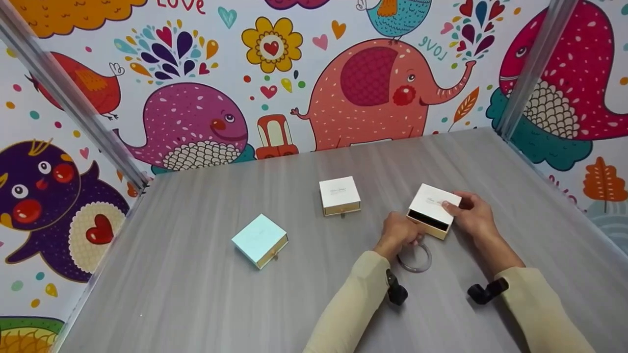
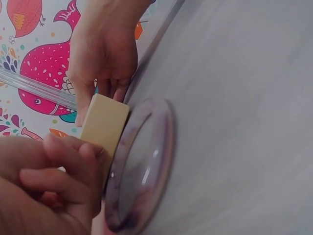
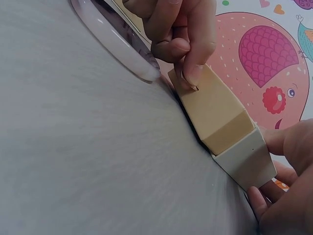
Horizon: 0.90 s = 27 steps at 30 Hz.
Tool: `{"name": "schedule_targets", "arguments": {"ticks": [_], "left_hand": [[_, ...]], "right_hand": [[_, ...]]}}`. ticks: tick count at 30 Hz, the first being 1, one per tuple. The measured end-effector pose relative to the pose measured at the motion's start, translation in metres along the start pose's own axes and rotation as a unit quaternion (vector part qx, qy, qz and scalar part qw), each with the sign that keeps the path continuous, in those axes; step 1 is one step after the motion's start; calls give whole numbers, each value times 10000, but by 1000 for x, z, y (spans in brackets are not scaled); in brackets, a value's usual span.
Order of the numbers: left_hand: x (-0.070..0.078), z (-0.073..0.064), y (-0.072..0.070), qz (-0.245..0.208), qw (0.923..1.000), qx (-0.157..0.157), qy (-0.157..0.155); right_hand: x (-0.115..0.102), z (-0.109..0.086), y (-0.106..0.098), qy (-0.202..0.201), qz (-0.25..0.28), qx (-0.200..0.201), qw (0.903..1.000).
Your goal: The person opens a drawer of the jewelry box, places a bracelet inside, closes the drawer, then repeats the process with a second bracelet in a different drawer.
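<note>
At the right of the head view sits a white drawer box [image 1: 429, 198], its tan drawer [image 3: 210, 105] pulled partway out toward the person. A dark inside shows in the gap. My right hand [image 1: 473, 215] grips the white sleeve [image 3: 249, 159] from the right, thumb on top. At the drawer's front, my left hand [image 1: 400, 230] pinches the small pull tab [image 3: 195, 88] between thumb and finger. A glossy, pale purplish bangle [image 2: 164, 132] lies on the table right in front of the box, close by the left hand.
A second white box [image 1: 340, 190], closed, stands left of the hands. Farther left is a closed pale-blue box [image 1: 260, 238], turned at an angle. All rest on the grey table [image 1: 196, 294]. Cartoon-printed walls [image 1: 284, 98] with metal corner posts enclose the back and sides.
</note>
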State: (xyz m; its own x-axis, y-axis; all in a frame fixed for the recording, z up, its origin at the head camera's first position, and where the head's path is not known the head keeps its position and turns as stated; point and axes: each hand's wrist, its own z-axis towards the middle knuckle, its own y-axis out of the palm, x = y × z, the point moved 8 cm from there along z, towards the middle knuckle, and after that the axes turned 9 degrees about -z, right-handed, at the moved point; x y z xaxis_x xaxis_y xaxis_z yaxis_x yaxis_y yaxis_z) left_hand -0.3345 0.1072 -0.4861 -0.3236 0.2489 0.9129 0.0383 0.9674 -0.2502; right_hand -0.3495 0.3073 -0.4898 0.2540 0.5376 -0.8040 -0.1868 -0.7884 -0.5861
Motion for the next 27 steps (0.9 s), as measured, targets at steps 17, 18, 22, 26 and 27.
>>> {"name": "schedule_targets", "arguments": {"ticks": [17, 18, 22, 26, 27], "left_hand": [[-2, -2, -2, -70, 9996, -264, -42], [-3, -2, -2, -88, 9996, -277, -60], [-3, -3, -3, -14, 9993, -375, -59], [-5, -4, -4, 10, 9987, -493, -113], [-5, -5, -5, -42, 9985, -518, -143]], "right_hand": [[0, 1, 0, 14, -75, 32, 10000], [0, 1, 0, 9, -74, 38, 10000], [-1, 0, -1, -84, -25, 50, 9999], [-3, -1, -2, -172, 8, 50, 9998], [-3, -1, -2, -167, -2, 48, 9998]]}}
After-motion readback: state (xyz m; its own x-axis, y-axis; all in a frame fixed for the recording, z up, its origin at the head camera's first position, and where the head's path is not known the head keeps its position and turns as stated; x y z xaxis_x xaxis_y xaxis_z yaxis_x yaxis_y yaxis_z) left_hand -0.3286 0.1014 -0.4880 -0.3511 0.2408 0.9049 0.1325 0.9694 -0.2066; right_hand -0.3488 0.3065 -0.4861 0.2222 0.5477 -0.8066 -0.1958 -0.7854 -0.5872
